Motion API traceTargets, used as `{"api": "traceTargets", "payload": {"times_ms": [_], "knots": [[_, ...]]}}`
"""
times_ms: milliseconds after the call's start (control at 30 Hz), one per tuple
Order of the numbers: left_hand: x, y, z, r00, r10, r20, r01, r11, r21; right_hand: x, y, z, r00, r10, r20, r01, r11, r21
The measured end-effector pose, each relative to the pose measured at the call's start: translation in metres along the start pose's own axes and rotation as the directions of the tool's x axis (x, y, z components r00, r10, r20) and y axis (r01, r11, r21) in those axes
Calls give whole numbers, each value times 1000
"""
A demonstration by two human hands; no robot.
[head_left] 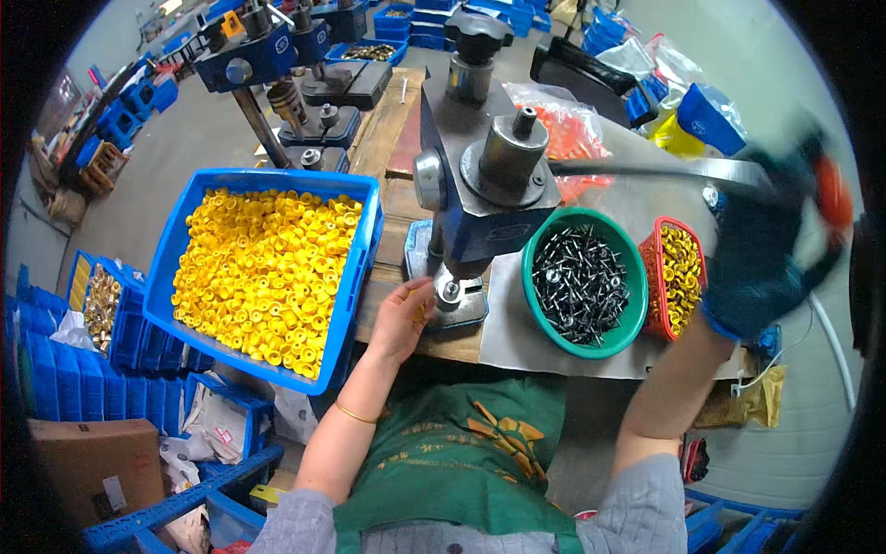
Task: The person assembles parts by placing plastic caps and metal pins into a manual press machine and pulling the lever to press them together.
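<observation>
While my left hand (403,319) rests at the front edge of the worktop (392,125), its fingers lie loosely curled beside the base of the blue press (480,198), pinching something small I cannot make out. My right hand (761,254), in a dark glove and blurred, has its grip closed around the press lever (664,171) over the right side of the worktop. Just right of the press stand 2 containers: a green bowl (628,337) of dark screws and a red basket (651,277) of yellow caps. A blue crate (355,277) of yellow caps sits at the left edge.
</observation>
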State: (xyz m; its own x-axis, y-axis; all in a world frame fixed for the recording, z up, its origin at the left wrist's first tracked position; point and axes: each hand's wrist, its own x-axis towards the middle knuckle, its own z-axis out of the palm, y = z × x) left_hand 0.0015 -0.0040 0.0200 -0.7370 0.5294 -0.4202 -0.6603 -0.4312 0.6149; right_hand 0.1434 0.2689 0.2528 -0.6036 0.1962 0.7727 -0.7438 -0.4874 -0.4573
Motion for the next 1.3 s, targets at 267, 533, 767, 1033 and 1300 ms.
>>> {"api": "traceTargets", "payload": {"times_ms": [267, 533, 767, 1033, 1300], "knots": [[-4, 9, -6, 996, 74, -55, -59, 969, 238, -156, 227, -32, 806, 589, -56, -159, 124, -979], [11, -1, -3, 897, 409, 170, -369, 479, 796, -170, 233, -54, 817, 520, -250, -315, 39, -948], [11, -2, 10, 810, 403, 425, -519, 159, 840, -129, 203, -37, 740, 583, -334, -426, 24, -904], [0, 6, -14, 994, 97, -54, -83, 973, 215, -109, 218, -44, 665, 745, -54, -83, 1, -997], [-4, 8, -25, 996, 65, -54, -57, 988, 144, -125, 233, -45, 691, 712, -127, -215, 35, -976]]}}
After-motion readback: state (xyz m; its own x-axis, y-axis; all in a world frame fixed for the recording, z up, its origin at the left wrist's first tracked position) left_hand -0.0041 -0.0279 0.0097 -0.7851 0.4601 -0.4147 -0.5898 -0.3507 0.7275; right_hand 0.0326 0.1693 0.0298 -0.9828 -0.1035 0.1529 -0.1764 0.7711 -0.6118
